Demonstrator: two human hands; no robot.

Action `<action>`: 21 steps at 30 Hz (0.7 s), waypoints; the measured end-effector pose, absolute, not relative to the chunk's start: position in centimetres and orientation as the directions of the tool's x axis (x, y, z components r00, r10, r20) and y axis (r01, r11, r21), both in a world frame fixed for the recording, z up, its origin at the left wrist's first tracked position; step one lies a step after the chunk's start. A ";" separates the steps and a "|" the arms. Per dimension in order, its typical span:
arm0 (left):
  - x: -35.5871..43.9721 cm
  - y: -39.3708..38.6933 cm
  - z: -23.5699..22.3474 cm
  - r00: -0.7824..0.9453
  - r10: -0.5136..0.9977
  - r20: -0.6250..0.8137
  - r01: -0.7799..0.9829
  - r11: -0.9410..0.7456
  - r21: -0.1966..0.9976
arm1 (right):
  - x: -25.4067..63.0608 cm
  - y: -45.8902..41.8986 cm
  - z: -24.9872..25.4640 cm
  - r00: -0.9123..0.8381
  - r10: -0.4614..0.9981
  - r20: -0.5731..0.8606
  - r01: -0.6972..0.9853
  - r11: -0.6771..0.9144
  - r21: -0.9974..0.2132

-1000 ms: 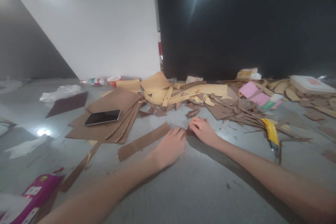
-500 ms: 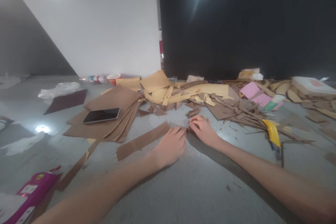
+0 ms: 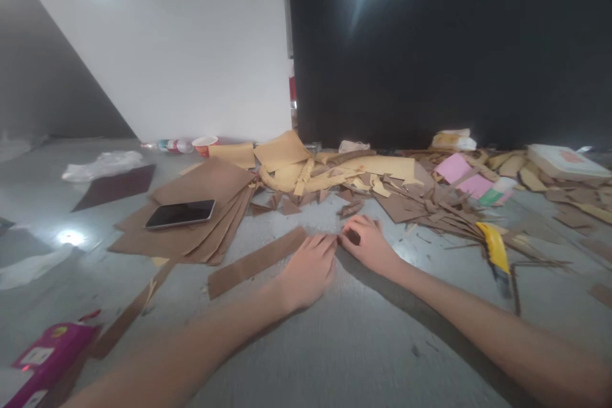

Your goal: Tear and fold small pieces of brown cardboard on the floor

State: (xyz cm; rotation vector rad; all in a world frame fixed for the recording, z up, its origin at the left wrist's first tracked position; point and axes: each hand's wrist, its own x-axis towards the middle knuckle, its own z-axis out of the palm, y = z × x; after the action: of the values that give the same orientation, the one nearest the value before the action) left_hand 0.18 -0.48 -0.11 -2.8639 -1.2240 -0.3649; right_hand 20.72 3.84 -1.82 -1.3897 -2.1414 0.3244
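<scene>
My left hand rests low over the grey table, its fingers bent and held together, with the fingertips near my right hand. A flat brown cardboard strip lies just left of it, one end close to my knuckles. My right hand makes a pinch, thumb and forefinger curved into a ring. At its fingertips, between the two hands, a tiny dark brown piece shows, mostly covered. What my left fingers hold, if anything, is hidden. Beyond the hands lies a small rolled brown scrap.
Brown sheets with a phone on top lie left. Yellow and brown scraps spread along the back. A yellow-handled cutter lies right. A magenta device sits front left, a paper cup at the back.
My right thumb and forefinger have bowed apart into a wider ring, their tips staying by my left fingers. The whole view has shifted slightly; the strip lies as before.
</scene>
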 end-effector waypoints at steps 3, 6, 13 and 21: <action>0.2 -0.5 -0.1 0.670 0.708 0.224 0.710 -0.699 0.088 | 20.8 3.9 -2.0 -0.323 0.881 0.346 0.751 0.461 -0.474; 0.2 -0.4 -0.1 0.674 0.702 0.232 0.702 -0.706 0.093 | 20.8 3.9 -2.1 -0.337 0.868 0.365 0.738 0.484 -0.471; 0.1 -0.4 -0.2 0.669 0.703 0.240 0.701 -0.705 0.108 | 20.7 3.9 -2.0 -0.348 0.875 0.337 0.690 0.483 -0.540; 0.2 -0.6 0.0 0.637 0.733 0.240 0.720 -0.677 0.155 | 20.7 3.5 -2.4 -0.467 0.777 0.422 0.666 0.623 -0.409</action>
State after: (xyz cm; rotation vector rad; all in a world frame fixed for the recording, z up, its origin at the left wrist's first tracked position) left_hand 0.18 -0.57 -0.04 -2.8826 -1.2795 -0.4556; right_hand 20.72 3.49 -2.36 -1.1275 -2.2660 0.2495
